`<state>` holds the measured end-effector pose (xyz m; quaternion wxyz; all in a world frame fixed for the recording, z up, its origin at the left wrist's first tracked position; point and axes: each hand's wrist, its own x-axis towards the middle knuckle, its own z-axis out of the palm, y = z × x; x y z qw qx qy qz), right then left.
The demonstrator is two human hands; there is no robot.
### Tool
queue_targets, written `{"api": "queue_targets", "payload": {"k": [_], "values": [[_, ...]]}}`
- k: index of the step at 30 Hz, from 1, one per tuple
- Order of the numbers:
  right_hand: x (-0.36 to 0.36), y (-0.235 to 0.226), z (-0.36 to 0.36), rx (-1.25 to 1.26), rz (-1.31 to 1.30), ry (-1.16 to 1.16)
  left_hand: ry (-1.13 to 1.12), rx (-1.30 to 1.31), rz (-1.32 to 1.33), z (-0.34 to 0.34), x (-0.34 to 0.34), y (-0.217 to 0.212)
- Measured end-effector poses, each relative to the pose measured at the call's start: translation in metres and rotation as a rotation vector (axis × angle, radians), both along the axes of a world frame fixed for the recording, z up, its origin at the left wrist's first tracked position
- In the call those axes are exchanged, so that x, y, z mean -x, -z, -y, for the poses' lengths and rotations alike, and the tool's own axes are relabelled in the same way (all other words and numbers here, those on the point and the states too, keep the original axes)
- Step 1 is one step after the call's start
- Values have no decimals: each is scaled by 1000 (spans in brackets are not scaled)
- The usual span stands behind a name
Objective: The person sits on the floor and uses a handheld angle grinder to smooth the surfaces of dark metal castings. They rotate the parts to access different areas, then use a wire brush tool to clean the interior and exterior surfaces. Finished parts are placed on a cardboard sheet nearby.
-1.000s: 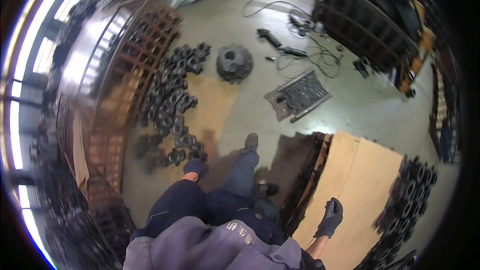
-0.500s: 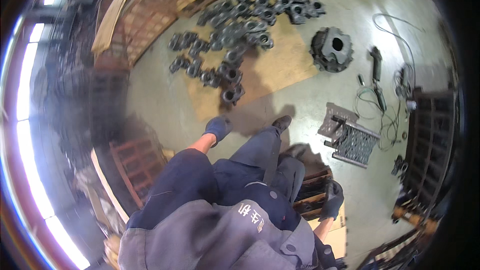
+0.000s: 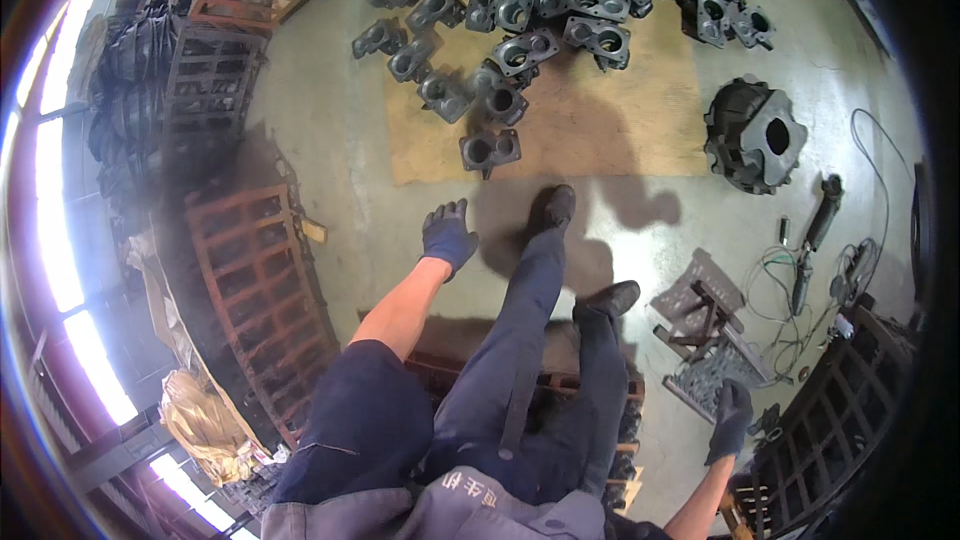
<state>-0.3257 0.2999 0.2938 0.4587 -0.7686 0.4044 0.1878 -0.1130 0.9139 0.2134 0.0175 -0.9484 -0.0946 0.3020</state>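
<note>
My left hand [image 3: 450, 237], in a dark blue glove, is held out over the floor with its fingers spread and nothing in it. Nearest to it is a dark cast-metal part [image 3: 490, 149] with two round openings, lying at the near end of the pile and apart from the hand. My right hand [image 3: 732, 422], in a dark glove, hangs low at the right with its fingers loosely apart and nothing visible in it. It overlaps the edge of a small metal stool [image 3: 712, 375] with a perforated top; whether they touch I cannot tell.
Several similar castings [image 3: 598, 2] lie on a tan board [image 3: 590, 140] ahead. A large round toothed casting [image 3: 752, 135] stands to the right, with a long dark power tool [image 3: 824, 212] and cables near it. Rusty metal racks [image 3: 262, 290] line the left; a slatted dark rack [image 3: 840, 405] stands right.
My body has moved and turned, bringing the castings closer in view. My left hand now reaches out with fingers spread; my right hand has swung away from my side toward the stool.
</note>
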Motion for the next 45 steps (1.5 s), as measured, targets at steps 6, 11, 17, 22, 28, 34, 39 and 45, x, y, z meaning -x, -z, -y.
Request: {"api": "queue_targets", "payload": {"k": [6,11,17,22,28,34,39,45], "values": [[52,95,-42,27,-369,-101,63,-18,-24,-12,-90,185],[91,153,-92,-97,-576,124,45,-23,-31,-33,-120,309],[78,196,-123,-108,-572,143,36,56,342,-51,-84,383],[5,221,-122,-45,-467,-115,-12,102,304,-92,-74,400],[-229,309,-200,-67,-45,-414,4,194,244,-67,-104,368],[-434,346,-419,-261,76,-732,-243,449,143,-50,-68,255],[-491,400,-513,-133,-65,-691,-616,634,128,-65,0,179],[-513,454,-564,-37,-75,-773,-994,393,98,-80,175,105]]}}
